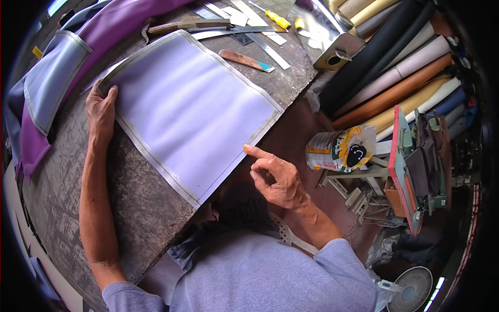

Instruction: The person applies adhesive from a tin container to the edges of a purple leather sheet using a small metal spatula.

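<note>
A lavender sheet of leather-like material (192, 109), with a grey band along its borders, lies on the worn dark table, its near edge at the table's rim. My left hand (102, 106) grips its left corner, thumb on top and the other fingers partly hidden. At the near right edge, my right hand (275, 174) touches the border with an outstretched index finger. Its thumb stands apart and the other fingers are loosely bent; nothing shows in it. Beyond the sheet lies a wooden-handled blade (244, 60) with a blue end.
Metal rulers (265, 49), wooden strips and a yellow-handled screwdriver (278, 20) lie at the table's far side. Purple material (104, 36) drapes along the left. Rolls of coloured material (395, 78), a printed sack (340, 148) and a fan (413, 288) stand on the right.
</note>
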The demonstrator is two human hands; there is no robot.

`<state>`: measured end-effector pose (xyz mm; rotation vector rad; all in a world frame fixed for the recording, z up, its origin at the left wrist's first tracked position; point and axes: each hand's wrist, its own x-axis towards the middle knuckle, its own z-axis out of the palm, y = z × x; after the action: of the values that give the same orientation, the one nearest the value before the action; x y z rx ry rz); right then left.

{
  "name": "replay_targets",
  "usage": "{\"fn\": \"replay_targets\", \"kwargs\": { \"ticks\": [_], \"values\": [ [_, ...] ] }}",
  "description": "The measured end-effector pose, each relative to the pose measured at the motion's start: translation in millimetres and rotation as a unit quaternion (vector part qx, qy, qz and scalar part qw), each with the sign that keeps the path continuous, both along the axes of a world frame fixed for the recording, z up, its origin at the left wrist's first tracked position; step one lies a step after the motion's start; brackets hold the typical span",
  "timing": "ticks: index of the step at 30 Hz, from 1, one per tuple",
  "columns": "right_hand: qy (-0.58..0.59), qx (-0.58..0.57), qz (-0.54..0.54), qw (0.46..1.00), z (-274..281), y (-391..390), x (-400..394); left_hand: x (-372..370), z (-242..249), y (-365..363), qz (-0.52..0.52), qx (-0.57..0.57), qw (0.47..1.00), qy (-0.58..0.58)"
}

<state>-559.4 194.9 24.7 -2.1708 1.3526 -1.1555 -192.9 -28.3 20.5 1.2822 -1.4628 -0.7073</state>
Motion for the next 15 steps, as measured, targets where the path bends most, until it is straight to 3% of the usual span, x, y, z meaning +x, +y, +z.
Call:
{"fn": "replay_targets", "kwargs": {
  "ticks": [1, 4, 8, 11, 13, 15],
  "values": [
    [-0.068, 0.066, 0.035, 0.995, 6.0, 2.9, -5.4, -0.2, -1.4, -0.7, -0.003, -0.005, 1.000, 0.007],
    [-0.210, 0.048, -0.064, 0.974, 2.1, -11.1, -25.8, -1.6, 0.3, 0.5, -0.013, -0.009, 1.000, 0.021],
    [-0.150, 0.076, -0.131, 0.977, -9.1, -34.8, -56.5, 5.0, -4.3, -3.4, -0.016, 0.026, 0.999, 0.016],
    [-0.016, 0.013, -0.132, 0.991, -13.2, -30.7, -43.2, -0.2, 0.3, 0.8, -0.020, 0.008, 1.000, 0.021],
    [-0.015, 0.005, -0.141, 0.990, -19.3, -21.8, -32.2, -1.4, 2.1, 2.4, -0.011, 0.024, 0.999, 0.026],
    [0.071, -0.074, -0.098, 0.990, -17.1, -12.8, -19.3, -0.4, 0.2, 0.5, -0.015, 0.025, 0.999, 0.038]
  ]
}}
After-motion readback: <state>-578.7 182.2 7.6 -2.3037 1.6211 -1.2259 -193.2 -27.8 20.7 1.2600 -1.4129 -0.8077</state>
